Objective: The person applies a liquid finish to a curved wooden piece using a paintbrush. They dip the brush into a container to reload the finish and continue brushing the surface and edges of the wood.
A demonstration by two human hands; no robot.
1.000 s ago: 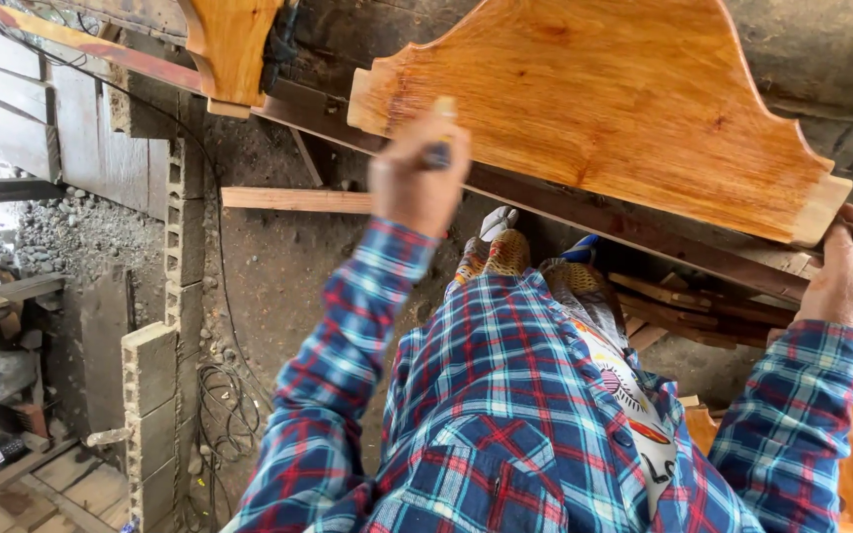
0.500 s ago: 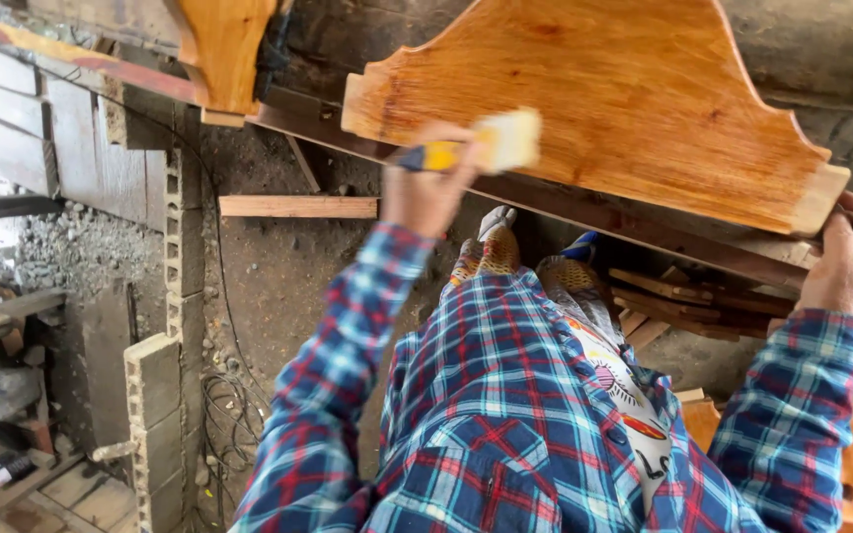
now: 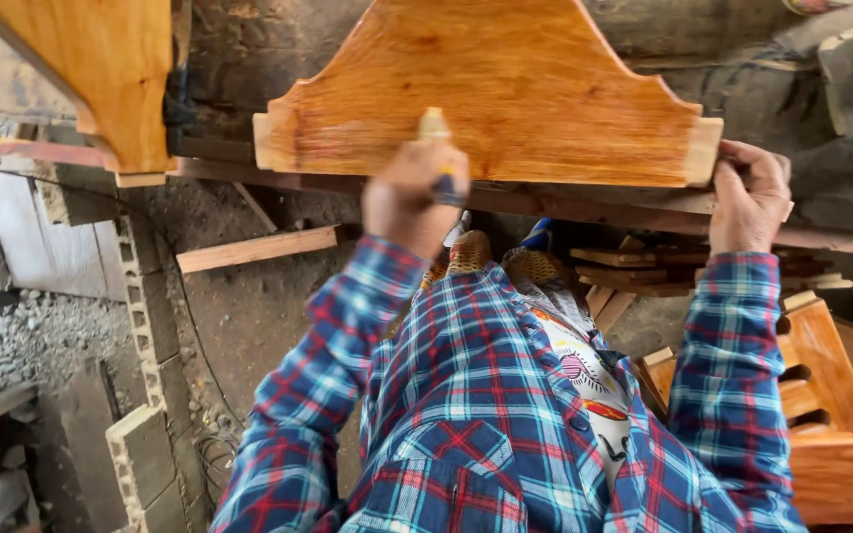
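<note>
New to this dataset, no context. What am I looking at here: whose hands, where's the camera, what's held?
There is no machine. One camera sits on a person's head and looks down at their own plaid-sleeved arms.

The left hand grips a brush with a dark handle, its pale tip against a shaped, orange-glossy wooden panel. The right hand holds the panel's right end. The panel rests on a dark rail.

Around it: a second finished wood piece upper left, a loose plank on the dirt ground, grey concrete blocks at left, stacked wood offcuts under the rail, and another orange carved wooden part lower right.
</note>
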